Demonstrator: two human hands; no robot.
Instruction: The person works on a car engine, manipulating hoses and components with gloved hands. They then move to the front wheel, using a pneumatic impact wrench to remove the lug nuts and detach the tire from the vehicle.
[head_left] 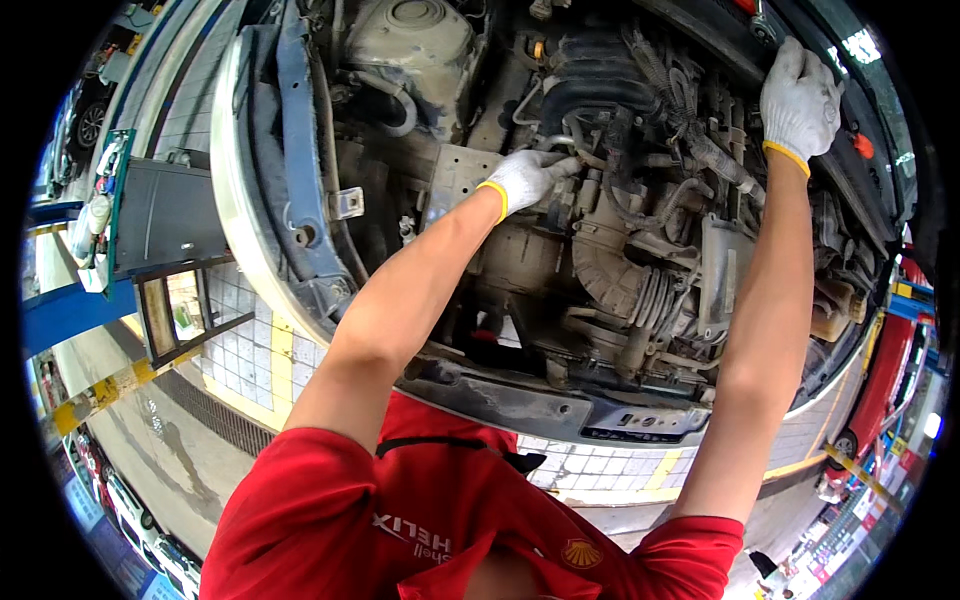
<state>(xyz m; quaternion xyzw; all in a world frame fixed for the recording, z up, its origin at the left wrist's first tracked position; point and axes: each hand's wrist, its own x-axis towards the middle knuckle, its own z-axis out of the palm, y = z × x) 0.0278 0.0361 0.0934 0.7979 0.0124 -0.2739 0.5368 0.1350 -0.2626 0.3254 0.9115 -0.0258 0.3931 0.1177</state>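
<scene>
A person in a red shirt (pixel 310 500) leans over the open front of a car (pixel 232 190), both hands in white gloves with yellow cuffs. The left hand (pixel 530 180) reaches to the near-left side of the dusty engine (pixel 605 80), its fingers bent against small parts beside a thin curved pipe (pixel 560 142); whether they grip anything cannot be told. The right hand (pixel 800 103) is set well apart, up at the rear right of the bay, its fingers curled at the dark rear edge (pixel 715 40). Its underside is hidden, so its hold cannot be told either. A small round metal part (pixel 763 28) sits just beyond its fingertips, and a bright red-orange piece (pixel 863 146) shows to its right.

The engine lies between and beyond the two arms, with a ribbed hose (pixel 650 298) bending across its near side. The car's front panel (pixel 480 395) runs close to the person's chest. On the left, a grey cabinet (pixel 165 220) stands on the workshop floor (pixel 245 335); on the far right, a red car (pixel 868 400) is visible.
</scene>
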